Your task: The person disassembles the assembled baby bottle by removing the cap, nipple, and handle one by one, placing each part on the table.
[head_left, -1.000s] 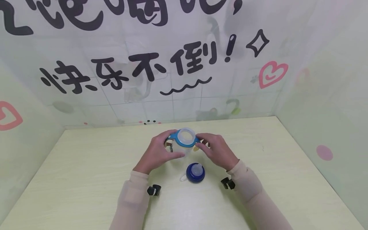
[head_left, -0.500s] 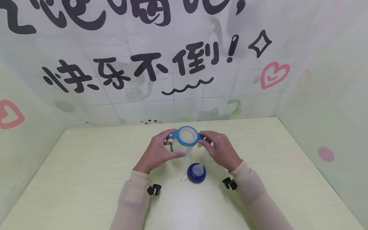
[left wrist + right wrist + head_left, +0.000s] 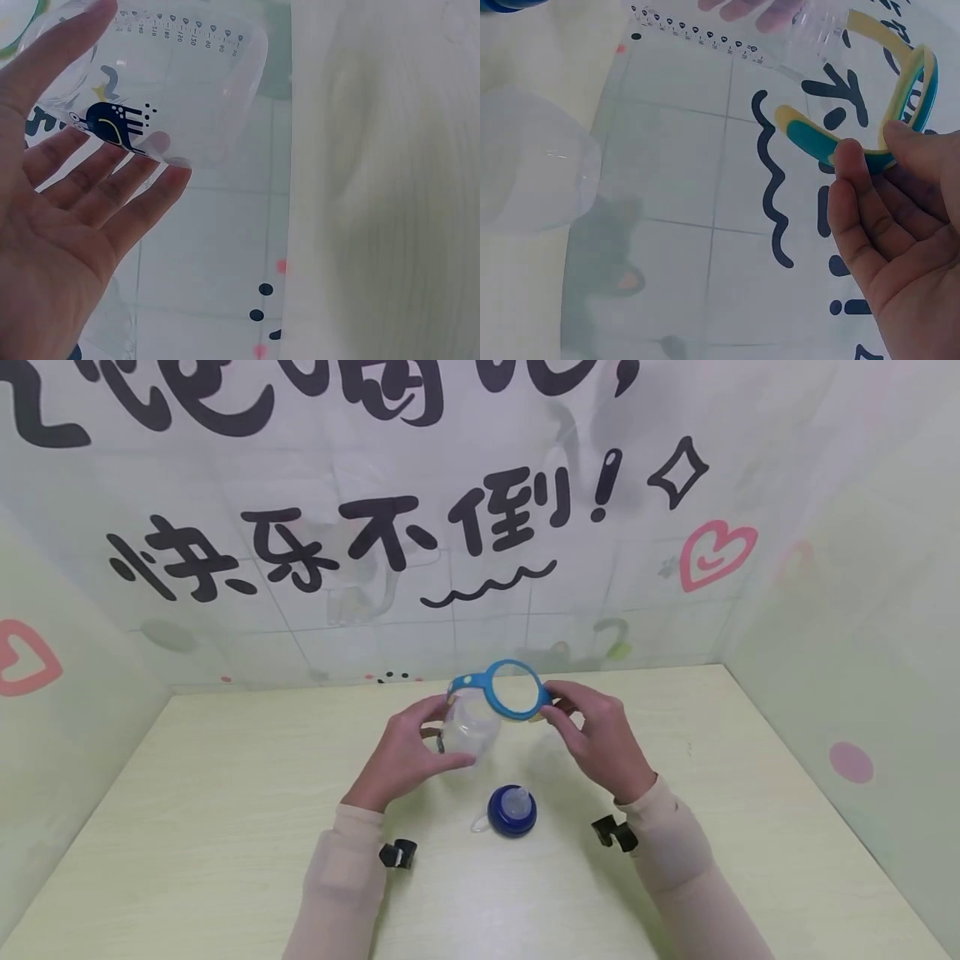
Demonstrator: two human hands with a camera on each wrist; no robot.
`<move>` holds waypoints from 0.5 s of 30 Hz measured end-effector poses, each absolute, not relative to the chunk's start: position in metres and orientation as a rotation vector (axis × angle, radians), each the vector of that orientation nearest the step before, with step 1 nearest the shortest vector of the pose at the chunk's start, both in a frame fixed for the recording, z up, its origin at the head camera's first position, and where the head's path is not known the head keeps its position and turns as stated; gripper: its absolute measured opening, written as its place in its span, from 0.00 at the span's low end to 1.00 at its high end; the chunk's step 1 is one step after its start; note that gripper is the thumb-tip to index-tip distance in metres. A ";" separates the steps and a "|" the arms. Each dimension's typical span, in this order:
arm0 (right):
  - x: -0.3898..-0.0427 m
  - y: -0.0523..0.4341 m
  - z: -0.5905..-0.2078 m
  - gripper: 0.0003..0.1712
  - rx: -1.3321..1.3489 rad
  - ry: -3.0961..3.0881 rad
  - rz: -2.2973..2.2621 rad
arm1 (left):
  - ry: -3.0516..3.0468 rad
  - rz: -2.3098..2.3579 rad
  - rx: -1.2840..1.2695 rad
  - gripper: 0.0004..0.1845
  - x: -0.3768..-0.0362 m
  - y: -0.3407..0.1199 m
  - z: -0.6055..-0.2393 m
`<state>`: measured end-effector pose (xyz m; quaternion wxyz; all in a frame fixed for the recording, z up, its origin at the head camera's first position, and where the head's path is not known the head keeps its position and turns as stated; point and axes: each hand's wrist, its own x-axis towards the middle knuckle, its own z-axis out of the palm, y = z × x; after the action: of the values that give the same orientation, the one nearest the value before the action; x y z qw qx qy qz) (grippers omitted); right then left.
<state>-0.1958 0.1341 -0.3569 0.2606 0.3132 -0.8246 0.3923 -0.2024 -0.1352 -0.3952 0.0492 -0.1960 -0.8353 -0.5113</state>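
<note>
The bottle (image 3: 468, 731), clear plastic with printed measuring marks, is off the table (image 3: 225, 827) in my left hand (image 3: 401, 760), tilted, with thumb on one side and fingers curled round the other. I have my right hand (image 3: 603, 743) pinching a handle of the blue ring (image 3: 515, 691), which sits just above and to the right of the bottle's mouth; I can't tell if they touch. The dark blue cap (image 3: 512, 810) lies on the table, nearer me.
</note>
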 end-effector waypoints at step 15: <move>-0.203 0.119 -0.381 0.09 0.508 -2.436 1.148 | -2.509 -1.586 -0.558 0.41 -0.199 -0.149 -0.390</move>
<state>-0.2028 0.1195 -0.3814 0.1991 0.1818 -0.8710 0.4106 -0.1993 -0.1493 -0.3896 0.0604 -0.1843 -0.8292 -0.5243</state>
